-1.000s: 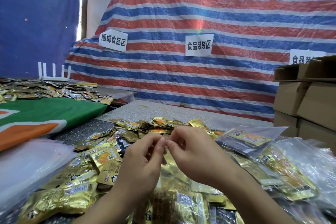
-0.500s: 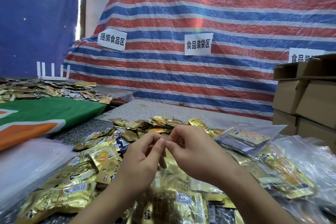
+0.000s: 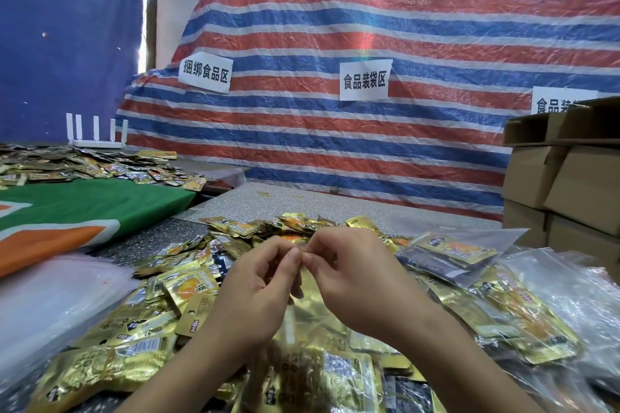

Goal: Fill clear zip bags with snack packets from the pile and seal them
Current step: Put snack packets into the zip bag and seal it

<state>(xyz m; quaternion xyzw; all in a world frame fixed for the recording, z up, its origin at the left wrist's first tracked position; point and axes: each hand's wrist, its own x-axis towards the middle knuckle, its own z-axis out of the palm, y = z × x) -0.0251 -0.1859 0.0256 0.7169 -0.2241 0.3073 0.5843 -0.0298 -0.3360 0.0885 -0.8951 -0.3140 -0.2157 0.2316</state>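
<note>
My left hand [image 3: 258,292] and my right hand [image 3: 355,282] meet fingertip to fingertip above the pile, both pinching the top edge of a clear zip bag [image 3: 322,365] that hangs below them with gold snack packets inside. A pile of gold snack packets [image 3: 174,295] spreads over the table around and beyond my hands. Filled clear bags [image 3: 523,308] lie to the right. How far the bag's zip is closed is hidden by my fingers.
A stack of empty clear bags [image 3: 50,305] lies at the left. A green and orange cloth [image 3: 77,211] covers the neighbouring table, with more packets [image 3: 84,168] behind it. Cardboard boxes [image 3: 567,178] stand at the right. A striped tarp [image 3: 369,43] hangs behind.
My two hands have stayed together at the bag's top edge, with only small finger movement along it. The view has shifted slightly.
</note>
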